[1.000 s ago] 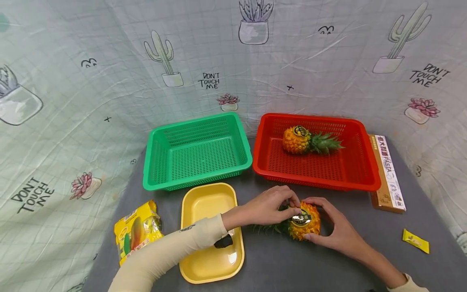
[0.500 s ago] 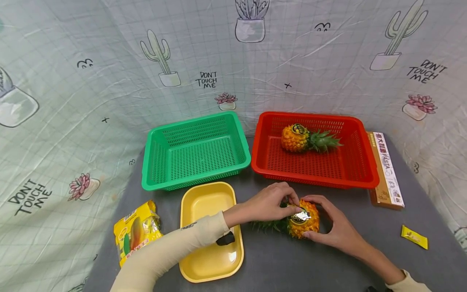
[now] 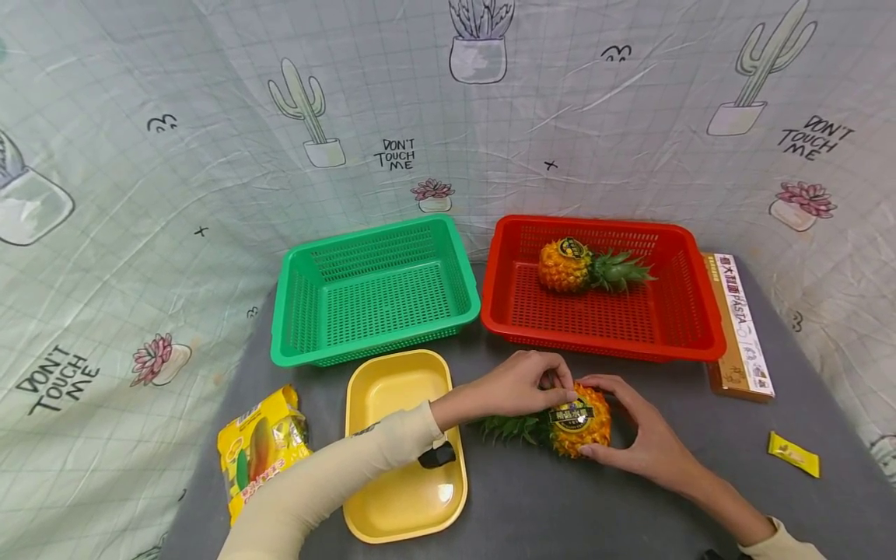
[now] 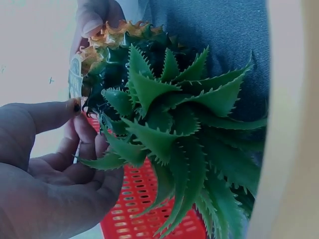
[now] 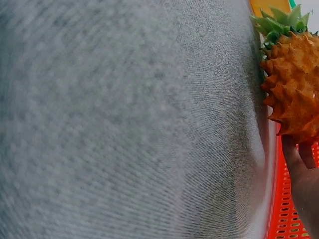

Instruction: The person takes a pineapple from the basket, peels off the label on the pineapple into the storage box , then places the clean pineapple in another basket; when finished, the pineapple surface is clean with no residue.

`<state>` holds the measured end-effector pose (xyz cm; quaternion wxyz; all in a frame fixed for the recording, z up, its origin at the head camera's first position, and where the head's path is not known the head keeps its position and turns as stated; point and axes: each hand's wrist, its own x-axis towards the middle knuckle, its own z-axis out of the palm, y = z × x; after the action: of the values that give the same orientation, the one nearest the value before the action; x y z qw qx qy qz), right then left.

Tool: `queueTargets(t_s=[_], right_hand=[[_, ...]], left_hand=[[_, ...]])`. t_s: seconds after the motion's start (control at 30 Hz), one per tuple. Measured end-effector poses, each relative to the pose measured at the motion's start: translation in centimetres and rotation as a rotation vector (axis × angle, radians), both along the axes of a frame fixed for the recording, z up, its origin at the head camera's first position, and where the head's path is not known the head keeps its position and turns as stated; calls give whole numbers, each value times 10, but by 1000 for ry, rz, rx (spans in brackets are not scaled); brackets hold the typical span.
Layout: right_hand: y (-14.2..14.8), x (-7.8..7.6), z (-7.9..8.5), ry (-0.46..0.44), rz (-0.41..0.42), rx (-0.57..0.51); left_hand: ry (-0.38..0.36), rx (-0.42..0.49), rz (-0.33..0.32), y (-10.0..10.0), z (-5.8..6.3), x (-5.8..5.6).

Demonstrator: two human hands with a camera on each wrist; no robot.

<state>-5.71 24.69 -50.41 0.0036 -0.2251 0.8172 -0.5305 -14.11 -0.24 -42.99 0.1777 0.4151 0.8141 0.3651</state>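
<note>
A small orange pineapple (image 3: pixel 593 435) lies on its side on the dark table, its green crown (image 3: pixel 514 426) pointing left. A round black and gold label (image 3: pixel 572 418) is on its upper side. My right hand (image 3: pixel 647 435) holds the fruit's base end, thumb on the near side and fingers on the far side. With thumb and fingertip, my left hand (image 3: pixel 521 383) pinches the label's edge near the crown. The left wrist view shows that pinch beside the pale label (image 4: pixel 76 79), with the spiky leaves (image 4: pixel 179 134) close by. The right wrist view shows the pineapple (image 5: pixel 294 89) over my fingers.
Behind stand a green basket (image 3: pixel 378 340) and a red basket (image 3: pixel 602 348) with a second pineapple (image 3: pixel 564 268) in it. A yellow tray (image 3: pixel 399 513) sits under my left forearm. A yellow bag (image 3: pixel 262 443) lies left; a pasta box (image 3: pixel 745 334) and small yellow packet (image 3: pixel 794 454) lie right.
The left fingertips have shifted slightly left over the label, whose shine has changed and whose print now shows more. The right hand keeps its hold; the head view has shifted a little.
</note>
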Motion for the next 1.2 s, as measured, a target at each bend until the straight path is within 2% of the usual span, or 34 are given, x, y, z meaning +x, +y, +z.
queueTargets(t_s=[0.3,0.47,0.63,0.8,1.0,1.2], right_hand=[[-1,2,0,3,-10,13],[-1,3,-1,-22,-25,27],[-1,2,-1,-28,-24,21],[-1,2,-2,-22,-18,10],[-2,2,-2,-21,-13,9],[-1,2,-2,-18,-14,7]], left_hand=[[170,58,-25,-2,2,10],[207,111,-29,-4,3,14],[178,159,-32,-5,6,16],[145,167,-19,-8,10,17],[41,184,14,-19,14,14],[-59,192,69,-42,20,9]])
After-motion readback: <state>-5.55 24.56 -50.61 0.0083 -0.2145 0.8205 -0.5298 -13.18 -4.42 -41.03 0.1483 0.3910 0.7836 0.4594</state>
